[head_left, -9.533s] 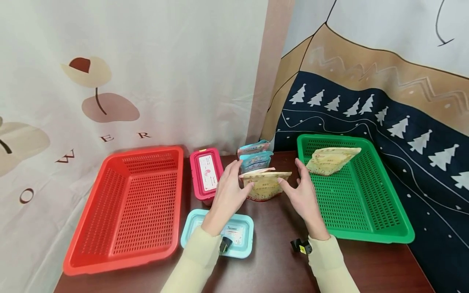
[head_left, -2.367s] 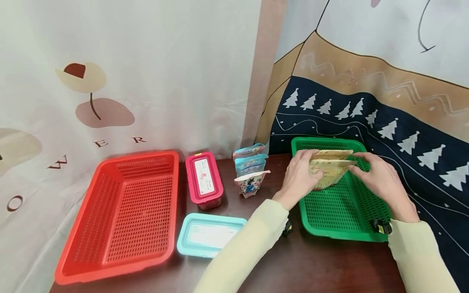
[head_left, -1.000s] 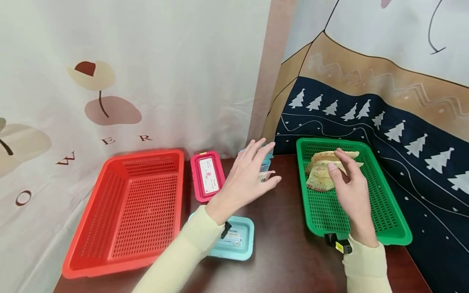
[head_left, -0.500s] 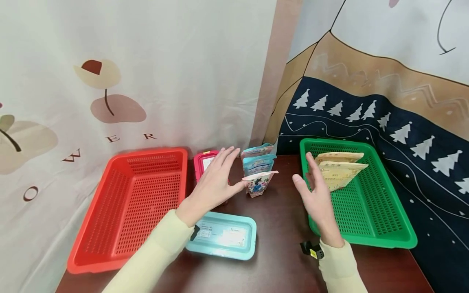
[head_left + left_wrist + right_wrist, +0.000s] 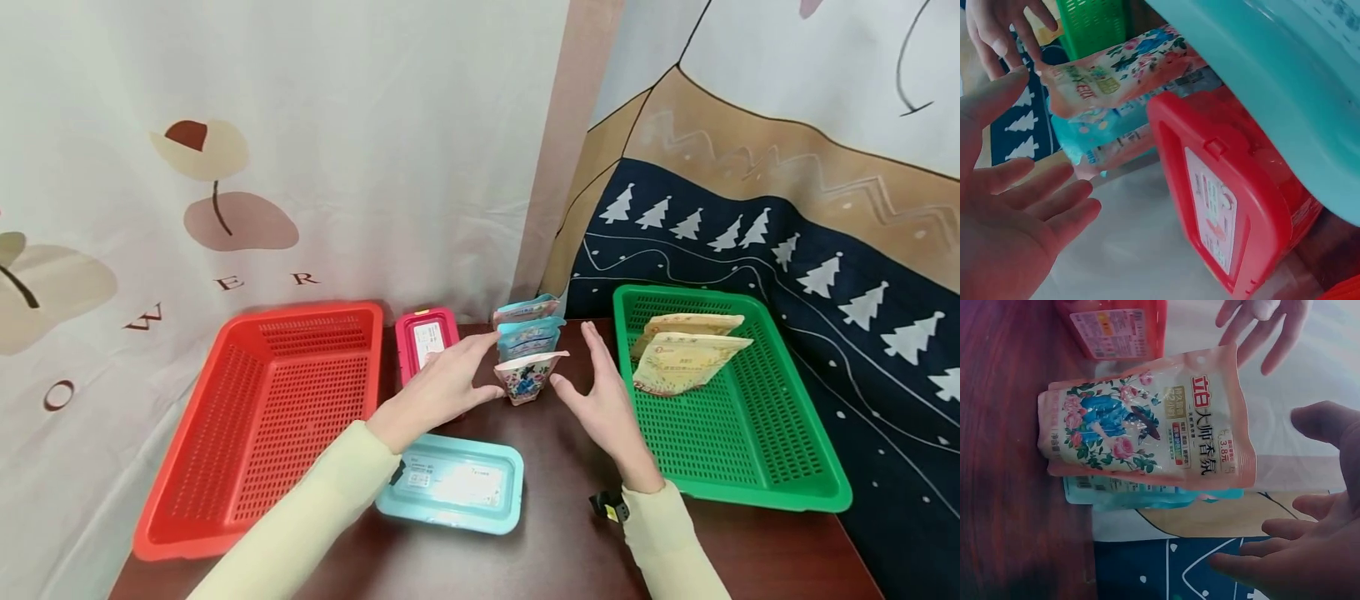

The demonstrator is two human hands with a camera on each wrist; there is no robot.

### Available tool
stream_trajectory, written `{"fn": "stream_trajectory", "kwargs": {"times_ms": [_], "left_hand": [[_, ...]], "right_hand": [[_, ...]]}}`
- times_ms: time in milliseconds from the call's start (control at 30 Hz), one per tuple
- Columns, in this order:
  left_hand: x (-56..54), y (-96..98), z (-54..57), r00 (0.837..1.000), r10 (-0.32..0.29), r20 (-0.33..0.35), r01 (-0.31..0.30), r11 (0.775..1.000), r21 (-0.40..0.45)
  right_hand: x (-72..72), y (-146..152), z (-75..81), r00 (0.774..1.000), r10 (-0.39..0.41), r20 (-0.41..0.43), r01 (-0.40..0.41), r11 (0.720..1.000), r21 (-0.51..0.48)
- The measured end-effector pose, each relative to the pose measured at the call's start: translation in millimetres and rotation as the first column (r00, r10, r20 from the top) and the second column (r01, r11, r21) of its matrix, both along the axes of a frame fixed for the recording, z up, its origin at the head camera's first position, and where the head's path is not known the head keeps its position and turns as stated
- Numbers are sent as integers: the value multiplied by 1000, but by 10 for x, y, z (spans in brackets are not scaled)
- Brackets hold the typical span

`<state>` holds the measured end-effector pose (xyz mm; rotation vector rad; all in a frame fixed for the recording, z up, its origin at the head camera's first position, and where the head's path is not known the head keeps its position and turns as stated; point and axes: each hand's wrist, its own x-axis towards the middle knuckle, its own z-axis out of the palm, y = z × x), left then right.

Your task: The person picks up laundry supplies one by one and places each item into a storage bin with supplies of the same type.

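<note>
A pink floral stand-up pouch stands upright on the table, in front of two blue-topped pouches in a row. My left hand is at its left side and my right hand at its right, fingers extended. In the right wrist view, the pouch's printed front lies between the two hands, with gaps showing on both sides. The left wrist view shows the left hand's fingers apart from the pouches. Two yellow pouches stand in the green basket.
A red basket stands at the left. Between it and the pouches is a magenta lidded box, partly hidden by the left hand. A light-blue lidded box lies nearer on the dark table. Curtains hang behind.
The second yellow pouch went from the table into the green basket and was let go. Both hands then came back left, and now stand either side of the pink pouch.
</note>
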<state>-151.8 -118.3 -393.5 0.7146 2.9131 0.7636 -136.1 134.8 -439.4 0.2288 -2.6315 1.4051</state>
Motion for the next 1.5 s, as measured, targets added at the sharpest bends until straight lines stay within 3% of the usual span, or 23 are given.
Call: {"fn": "stream_trajectory", "kwargs": {"times_ms": [267,600,1067,1500], "left_hand": [[-74,106,-62,997,-79,5,79,996,-29],[-219,212,-167,997,-49,57,49,999,-2],[-323,278,-234,997,-37,-63,37,999,2],[-314,268,-247,996,-21,-92,26,999,47]], "right_hand": [[-107,-112,-62,999,27,24,-26,999,-42],[-185,-190,-196,998,-1,65,7,996,-93],[-259,-262,-247,997,-70,30,75,979,-191],[-288,-282,-304,992,-121,17,122,968,-218]]}}
